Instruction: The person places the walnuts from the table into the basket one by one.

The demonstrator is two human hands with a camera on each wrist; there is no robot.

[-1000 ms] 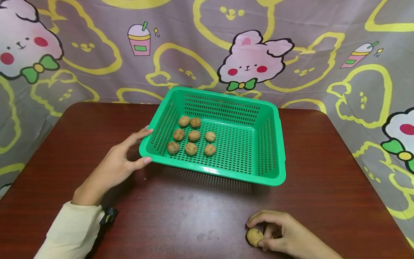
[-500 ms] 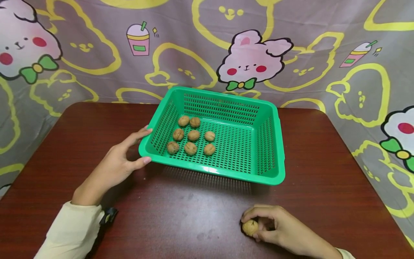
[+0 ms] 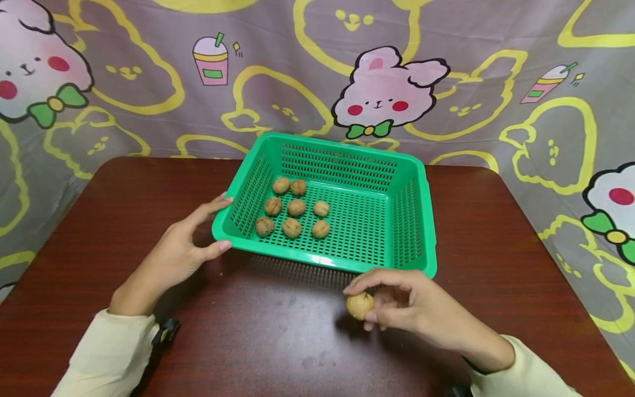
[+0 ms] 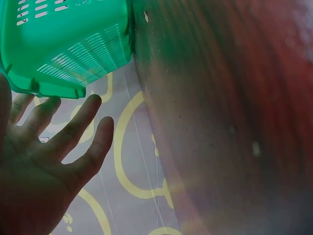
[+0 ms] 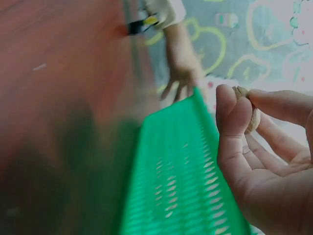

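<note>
A green plastic basket (image 3: 327,259) with slotted walls holds several walnuts (image 3: 296,208), grouped toward its left side. At the basket's left end, my left hand (image 3: 181,248) touches the rim with thumb and fingertips; its fingers look outstretched in the left wrist view (image 4: 54,147). My right hand (image 3: 412,306) pinches a walnut (image 3: 358,306) between thumb and fingers, above the table just in front of the basket's near rim. Up close in the right wrist view, that walnut (image 5: 254,120) is partly covered by the fingers (image 5: 234,117).
The brown wood-grain table (image 3: 278,353) carries the basket near its far side. Behind it and along the sides hangs a grey cloth (image 3: 278,44) printed with yellow outlines and cartoon rabbits.
My right hand has lifted the walnut off the table and carried it forward and left to the basket's near rim. My left hand and the basket have stayed put.
</note>
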